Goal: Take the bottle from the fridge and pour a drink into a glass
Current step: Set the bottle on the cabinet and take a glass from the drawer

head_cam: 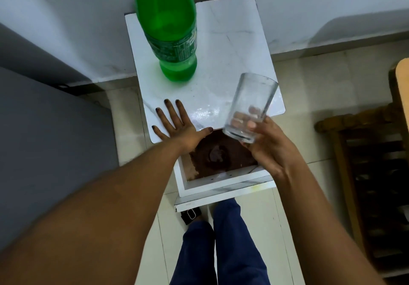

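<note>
Far left, a grey panel fills the edge of the view, standing against the pale wall. Moving in, the green plastic bottle stands upright on the far-left part of the white marble-patterned desk, its label band wrapped around the lower half and its top cut off by the upper edge of the view. Nearer the person, the left hand lies flat on the desk's near-left corner, palm down, fingers spread wide, gripping nothing, well apart from the bottle. Just beside its thumb, the desk top ends and a white-framed recess with a rough brown surface shows below. Over to the right, the right hand is closed around the base of a clear drinking glass, fingertips visible through the glass wall. The glass is empty, held above the desk's near-right edge and tilted, its mouth leaning away from the person. Down at the bottom, the person's legs in blue trousers stand on the pale tiled floor. Far right, a dark wooden rack sits on that floor.
</note>
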